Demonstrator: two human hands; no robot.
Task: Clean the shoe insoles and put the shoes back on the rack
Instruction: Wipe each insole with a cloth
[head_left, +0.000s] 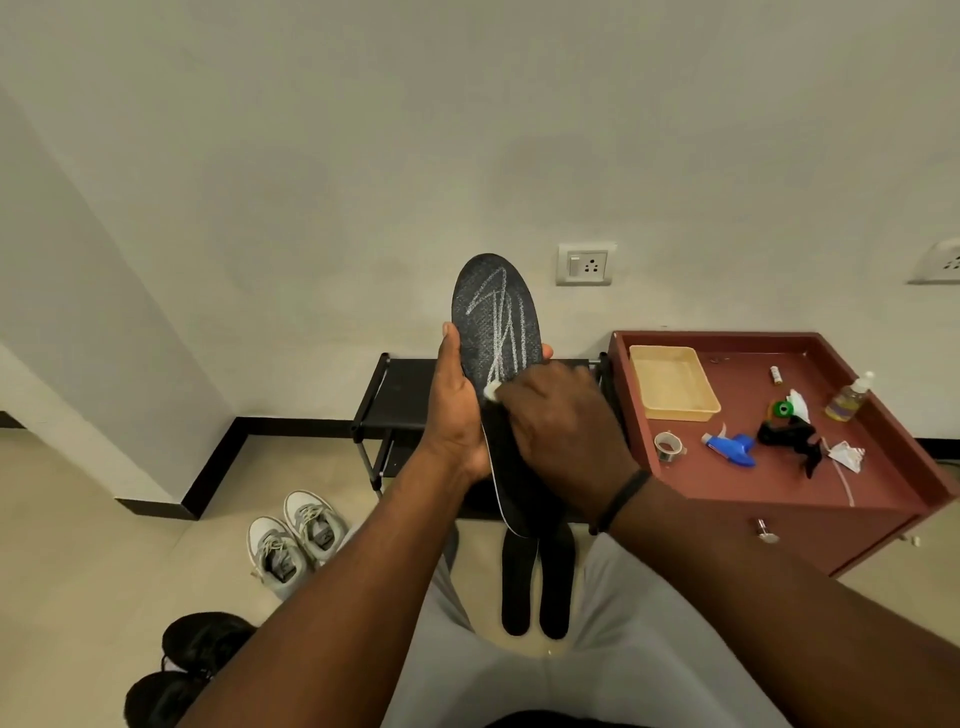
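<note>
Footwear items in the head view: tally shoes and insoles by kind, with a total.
Grey sneakers: 2
Black shoes: 2
Insoles lying on the floor: 2
Insole held up in the left hand, chalk-like marks on it: 1
Total: 7

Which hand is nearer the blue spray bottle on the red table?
Right. The right hand rubs the insole, just beside the table's edge; the left hand is farther from the spray bottle.
</note>
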